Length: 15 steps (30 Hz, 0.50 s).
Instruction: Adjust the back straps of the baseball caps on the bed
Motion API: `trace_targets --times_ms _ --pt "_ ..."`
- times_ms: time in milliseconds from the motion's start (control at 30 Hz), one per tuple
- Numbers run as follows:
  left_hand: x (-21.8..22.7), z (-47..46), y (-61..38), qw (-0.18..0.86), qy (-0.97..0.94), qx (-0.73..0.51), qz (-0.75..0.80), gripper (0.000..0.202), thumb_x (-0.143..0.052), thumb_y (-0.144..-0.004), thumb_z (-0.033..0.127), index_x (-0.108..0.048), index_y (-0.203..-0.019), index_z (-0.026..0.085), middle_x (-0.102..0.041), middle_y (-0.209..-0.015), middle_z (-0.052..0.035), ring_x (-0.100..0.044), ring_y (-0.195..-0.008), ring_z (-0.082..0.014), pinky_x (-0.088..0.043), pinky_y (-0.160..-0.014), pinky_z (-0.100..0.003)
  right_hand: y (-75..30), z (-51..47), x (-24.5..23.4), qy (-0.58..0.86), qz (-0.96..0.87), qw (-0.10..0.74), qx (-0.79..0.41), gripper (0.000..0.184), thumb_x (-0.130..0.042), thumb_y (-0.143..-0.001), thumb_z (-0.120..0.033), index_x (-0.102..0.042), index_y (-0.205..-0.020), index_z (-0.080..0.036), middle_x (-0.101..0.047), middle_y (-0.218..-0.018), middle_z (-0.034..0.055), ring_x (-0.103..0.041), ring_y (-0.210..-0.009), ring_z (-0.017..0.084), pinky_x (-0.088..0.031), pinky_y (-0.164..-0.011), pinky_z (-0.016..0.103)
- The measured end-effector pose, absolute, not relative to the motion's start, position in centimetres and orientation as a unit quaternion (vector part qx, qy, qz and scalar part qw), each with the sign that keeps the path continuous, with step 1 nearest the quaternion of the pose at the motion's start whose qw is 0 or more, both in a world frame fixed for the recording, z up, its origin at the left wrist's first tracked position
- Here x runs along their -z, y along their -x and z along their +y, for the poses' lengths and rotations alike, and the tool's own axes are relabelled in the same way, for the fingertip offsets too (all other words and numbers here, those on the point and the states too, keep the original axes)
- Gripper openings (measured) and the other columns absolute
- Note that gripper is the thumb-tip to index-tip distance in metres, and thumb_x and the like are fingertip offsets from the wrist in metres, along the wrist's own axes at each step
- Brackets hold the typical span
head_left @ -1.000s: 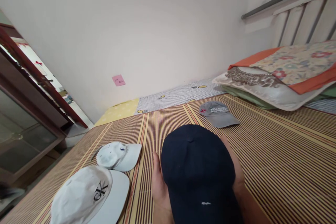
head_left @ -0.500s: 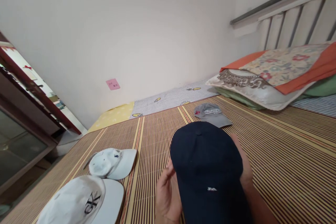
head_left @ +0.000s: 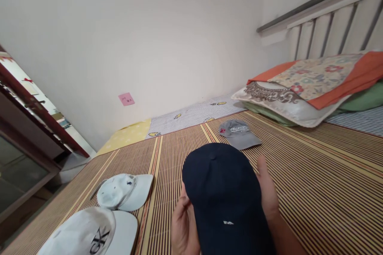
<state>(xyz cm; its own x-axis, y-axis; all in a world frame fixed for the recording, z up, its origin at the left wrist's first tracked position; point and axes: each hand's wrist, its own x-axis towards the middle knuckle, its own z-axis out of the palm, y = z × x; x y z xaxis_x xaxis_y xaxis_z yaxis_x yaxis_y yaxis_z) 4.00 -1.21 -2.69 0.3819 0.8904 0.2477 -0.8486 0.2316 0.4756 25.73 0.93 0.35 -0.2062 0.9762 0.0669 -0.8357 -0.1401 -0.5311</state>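
Observation:
A navy blue cap (head_left: 224, 195) with a small white logo is held in front of me over a striped bamboo mat (head_left: 314, 175). My left hand (head_left: 183, 227) grips its left side with curled fingers. On the cap's right side my right hand (head_left: 267, 193) holds it, thumb pointing up along the crown. A grey cap (head_left: 237, 133) lies on the mat just beyond. To the left lie a small white cap (head_left: 124, 191) and a larger white cap (head_left: 89, 237) with black letters.
Stacked pillows (head_left: 302, 87) lie at the right against a slatted headboard (head_left: 329, 24). A pale wall with a pink note (head_left: 126, 99) runs behind the bed. A patterned sheet (head_left: 191, 113) shows beyond the mat. A dark wooden cabinet (head_left: 26, 143) stands at the left.
The navy cap has shifted slightly left and lower between my hands. My left fingers have curled onto its side. The view has drifted, so the other caps sit lower left.

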Motion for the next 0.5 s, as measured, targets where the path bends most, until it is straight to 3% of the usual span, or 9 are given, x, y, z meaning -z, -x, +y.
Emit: trace_targets --times_ms 100,333,500 --pt "2.6 -1.2 -3.9 0.779 -0.280 -0.559 0.040 0.047 -0.045 -0.102 0.007 -0.084 -0.107 0.032 -0.084 -0.108 -0.0006 -0.061 -0.137 -0.0199 -0.030 -0.128 -0.042 -25.7 1.0 -0.3 0.125 -0.254 0.611 -0.739 0.084 -0.069 -0.072 -0.087 -0.071 -0.136 -0.033 -0.068 -0.148 0.0095 -0.050 -0.146 0.041 -0.039 -0.118 0.063" --pt "2.2 -1.3 -3.7 0.770 -0.281 -0.573 0.024 0.048 -0.045 -0.101 0.008 -0.084 -0.108 0.035 -0.084 -0.108 0.0006 -0.061 -0.137 -0.0200 -0.030 -0.128 -0.041 -24.6 0.5 -1.1 0.097 -0.261 0.567 -0.775 0.081 -0.067 -0.076 -0.086 -0.075 -0.130 -0.026 -0.070 -0.143 0.0125 -0.048 -0.148 0.041 -0.037 -0.120 0.063" --pt "2.3 -0.5 -2.2 0.755 -0.281 -0.592 0.006 0.053 -0.040 -0.103 0.007 -0.081 -0.118 0.037 -0.083 -0.114 0.0008 -0.070 -0.124 -0.0172 -0.033 -0.126 -0.038 -22.8 1.1 0.4 0.132 -0.218 0.553 -0.793 0.058 -0.065 -0.089 -0.072 -0.080 -0.119 -0.025 -0.075 -0.137 0.0099 -0.050 -0.148 0.035 -0.039 -0.123 0.056"
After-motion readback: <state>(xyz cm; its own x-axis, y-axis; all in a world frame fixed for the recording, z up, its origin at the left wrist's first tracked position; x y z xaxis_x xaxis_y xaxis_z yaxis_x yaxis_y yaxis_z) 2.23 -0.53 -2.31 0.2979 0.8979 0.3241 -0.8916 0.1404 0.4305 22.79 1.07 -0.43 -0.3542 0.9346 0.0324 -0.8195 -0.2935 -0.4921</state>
